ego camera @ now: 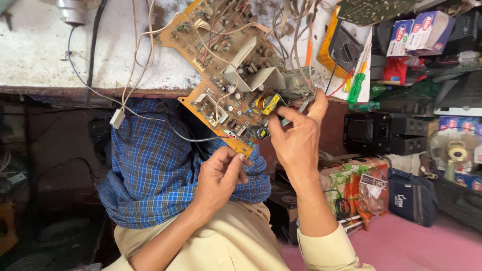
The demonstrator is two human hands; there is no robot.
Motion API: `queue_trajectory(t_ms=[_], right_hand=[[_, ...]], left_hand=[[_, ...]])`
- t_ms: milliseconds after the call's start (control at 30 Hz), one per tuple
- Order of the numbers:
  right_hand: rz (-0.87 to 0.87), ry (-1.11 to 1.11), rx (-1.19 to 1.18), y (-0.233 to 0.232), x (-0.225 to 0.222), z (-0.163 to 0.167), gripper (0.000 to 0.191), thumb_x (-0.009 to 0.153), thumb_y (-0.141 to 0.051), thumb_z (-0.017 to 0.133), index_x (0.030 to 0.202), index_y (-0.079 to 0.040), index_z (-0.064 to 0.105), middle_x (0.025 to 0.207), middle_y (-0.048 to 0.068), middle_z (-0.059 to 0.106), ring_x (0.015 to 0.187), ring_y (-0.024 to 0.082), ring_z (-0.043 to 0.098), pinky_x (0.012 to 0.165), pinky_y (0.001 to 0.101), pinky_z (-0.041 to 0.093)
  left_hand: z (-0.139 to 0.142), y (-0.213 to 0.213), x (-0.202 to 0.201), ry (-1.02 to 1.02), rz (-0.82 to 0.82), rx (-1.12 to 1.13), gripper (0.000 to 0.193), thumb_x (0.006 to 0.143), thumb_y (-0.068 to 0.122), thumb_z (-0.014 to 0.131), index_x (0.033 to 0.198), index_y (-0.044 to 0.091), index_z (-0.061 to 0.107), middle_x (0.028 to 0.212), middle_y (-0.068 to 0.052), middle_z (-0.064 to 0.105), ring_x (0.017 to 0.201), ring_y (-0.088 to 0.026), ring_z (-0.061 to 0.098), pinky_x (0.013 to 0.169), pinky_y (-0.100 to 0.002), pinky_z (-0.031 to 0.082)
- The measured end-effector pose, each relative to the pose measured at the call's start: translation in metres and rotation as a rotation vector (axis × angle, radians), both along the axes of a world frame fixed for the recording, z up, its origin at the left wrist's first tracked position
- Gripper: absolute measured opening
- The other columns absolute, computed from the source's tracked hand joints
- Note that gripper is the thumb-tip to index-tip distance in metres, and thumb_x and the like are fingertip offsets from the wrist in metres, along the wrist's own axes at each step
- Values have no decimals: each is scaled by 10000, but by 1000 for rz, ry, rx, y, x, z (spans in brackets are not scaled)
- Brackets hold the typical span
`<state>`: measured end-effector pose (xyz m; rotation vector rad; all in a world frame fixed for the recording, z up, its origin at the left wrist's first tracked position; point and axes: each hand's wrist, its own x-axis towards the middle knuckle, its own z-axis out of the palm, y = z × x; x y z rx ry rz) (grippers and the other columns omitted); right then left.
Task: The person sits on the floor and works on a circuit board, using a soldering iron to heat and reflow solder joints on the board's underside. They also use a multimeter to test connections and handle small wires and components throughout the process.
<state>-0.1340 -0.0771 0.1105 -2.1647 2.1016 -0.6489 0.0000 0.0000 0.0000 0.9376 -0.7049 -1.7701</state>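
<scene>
A large brown circuit board [221, 65] crowded with components and wires hangs over the edge of a worn white workbench [40, 55]. My left hand [218, 175] pinches the board's near corner from below, over a blue checked cloth [150, 170] on my lap. My right hand [296, 138] grips the board's right edge, thumb and fingers close to a yellow component [268, 103] and a grey metal part [296, 85].
A yellow multimeter [344, 47] and a green-handled screwdriver [357, 85] lie on the bench at right. Boxes [419, 32] sit on shelves beyond. A black speaker [381, 133], a dark blue bag [411, 195], a small fan [454, 153] and packaged goods stand on the pink floor.
</scene>
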Motion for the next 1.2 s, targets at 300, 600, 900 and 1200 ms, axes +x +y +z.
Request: queue_trajectory(t_ms=[300, 600, 900, 1200], right_hand=[[-8, -558, 120, 8, -39, 21, 222, 1051, -133, 635, 1209, -14, 736, 1474, 172, 570, 1035, 184, 683, 826, 271, 602], [-111, -879, -91, 29, -101, 0, 313, 1101, -152, 586, 1323, 64, 622, 1248, 141, 669, 1148, 241, 708, 876, 361, 645], [-237, -850, -76, 47, -145, -26, 308, 1071, -147, 602, 1298, 60, 624, 1222, 135, 667, 1125, 240, 708, 868, 371, 650], [-285, -936, -61, 56, -165, -49, 316, 1056, -123, 605, 1313, 60, 596, 1260, 136, 654, 1121, 235, 700, 872, 375, 640]], left_hand=[[23, 1, 12, -325, 58, -23, 171, 981, 173, 673, 890, 33, 635, 747, -58, 740, 552, -91, 639, 505, -265, 494], [74, -1, 5, -1290, 357, -915, 279, 924, 246, 820, 1123, 90, 703, 1239, -133, 590, 1189, -342, 548, 983, -505, 422], [85, -51, -21, -1496, 151, -889, 572, 774, 339, 838, 1288, 142, 682, 1625, -213, 334, 1514, -394, 295, 1232, -546, 225], [77, -56, -31, -1601, 172, -899, 316, 945, 253, 719, 1254, 188, 717, 1625, -209, 366, 1528, -421, 308, 1217, -532, 296]])
